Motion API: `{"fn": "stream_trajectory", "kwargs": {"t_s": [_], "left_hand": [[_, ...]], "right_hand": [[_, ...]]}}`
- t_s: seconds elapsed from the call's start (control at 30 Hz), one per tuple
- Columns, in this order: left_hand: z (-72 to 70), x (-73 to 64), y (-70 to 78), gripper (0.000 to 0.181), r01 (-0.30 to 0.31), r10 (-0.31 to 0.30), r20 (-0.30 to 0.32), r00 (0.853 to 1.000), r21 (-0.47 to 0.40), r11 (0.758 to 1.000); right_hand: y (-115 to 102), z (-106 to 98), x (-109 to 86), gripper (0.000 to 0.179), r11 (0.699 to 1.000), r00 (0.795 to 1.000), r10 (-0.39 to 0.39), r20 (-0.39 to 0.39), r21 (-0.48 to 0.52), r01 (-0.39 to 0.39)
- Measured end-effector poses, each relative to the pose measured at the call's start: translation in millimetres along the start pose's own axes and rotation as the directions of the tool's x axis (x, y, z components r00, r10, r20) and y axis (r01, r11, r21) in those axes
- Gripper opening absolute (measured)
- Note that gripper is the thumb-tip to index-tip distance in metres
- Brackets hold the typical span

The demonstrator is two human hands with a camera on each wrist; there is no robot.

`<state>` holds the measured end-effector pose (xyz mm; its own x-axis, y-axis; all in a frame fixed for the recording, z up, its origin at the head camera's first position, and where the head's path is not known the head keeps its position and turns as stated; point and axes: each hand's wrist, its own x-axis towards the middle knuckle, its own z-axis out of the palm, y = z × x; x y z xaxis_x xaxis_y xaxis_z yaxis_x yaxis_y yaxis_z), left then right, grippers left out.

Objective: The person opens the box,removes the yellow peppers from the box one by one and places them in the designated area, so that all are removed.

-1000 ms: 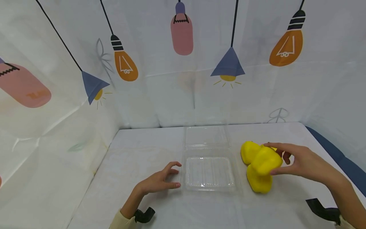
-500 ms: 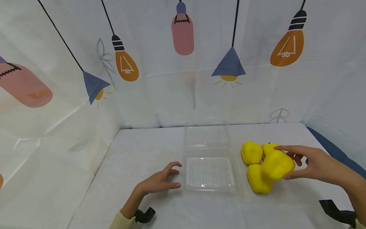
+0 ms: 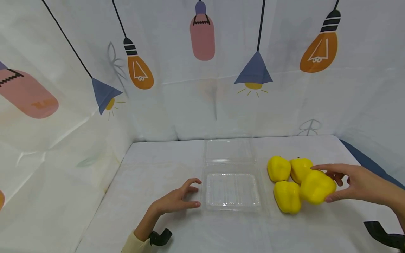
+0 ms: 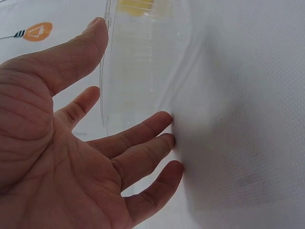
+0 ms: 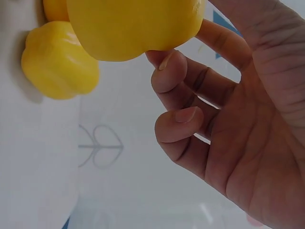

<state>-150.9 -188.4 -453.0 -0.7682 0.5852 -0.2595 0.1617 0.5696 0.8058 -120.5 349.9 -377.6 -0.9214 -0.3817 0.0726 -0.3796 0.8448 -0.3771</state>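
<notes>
A yellow bell pepper (image 3: 317, 187) is pinched between thumb and fingers of my right hand (image 3: 360, 182) at the right of the table. In the right wrist view the held pepper (image 5: 136, 26) fills the top, with two fingers curled below it. Three more yellow peppers sit to its left: a back left one (image 3: 278, 168), a back right one (image 3: 301, 169) and a front one (image 3: 287, 196). A clear plastic clamshell box (image 3: 232, 210) lies with its lid raised, mid-table. Beside its left edge my left hand (image 3: 177, 200) rests, fingers spread and holding nothing.
The white table (image 3: 158, 158) ends at a white curtain (image 3: 177, 105) printed with lamps. A blue thing (image 3: 364, 156) shows beyond the table's right edge. Black straps are on both wrists.
My right hand has moved right and slightly toward me with the held pepper, uncovering the back right pepper. The left hand and the box have stayed put.
</notes>
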Motion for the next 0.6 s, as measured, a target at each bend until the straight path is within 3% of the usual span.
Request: {"fn": "stream_trajectory", "kwargs": {"t_s": [0.17,0.33,0.6], "left_hand": [[-0.2,0.2,-0.7,0.065,0.008,-0.008,0.0,1.0,-0.006,1.0],[-0.2,0.4,-0.4,0.064,0.009,-0.009,-0.002,1.0,-0.006,1.0],[0.1,0.7,0.4,0.062,0.013,-0.013,-0.003,1.0,-0.007,1.0]], "right_hand": [[5.9,0.3,-2.0,0.076,0.999,0.996,0.05,0.079,0.015,-0.051],[10.7,3.8,-2.6,0.074,0.996,0.983,0.049,0.179,0.058,-0.06],[16.0,12.2,-3.3,0.074,0.994,0.974,0.03,0.224,0.097,-0.053]]}}
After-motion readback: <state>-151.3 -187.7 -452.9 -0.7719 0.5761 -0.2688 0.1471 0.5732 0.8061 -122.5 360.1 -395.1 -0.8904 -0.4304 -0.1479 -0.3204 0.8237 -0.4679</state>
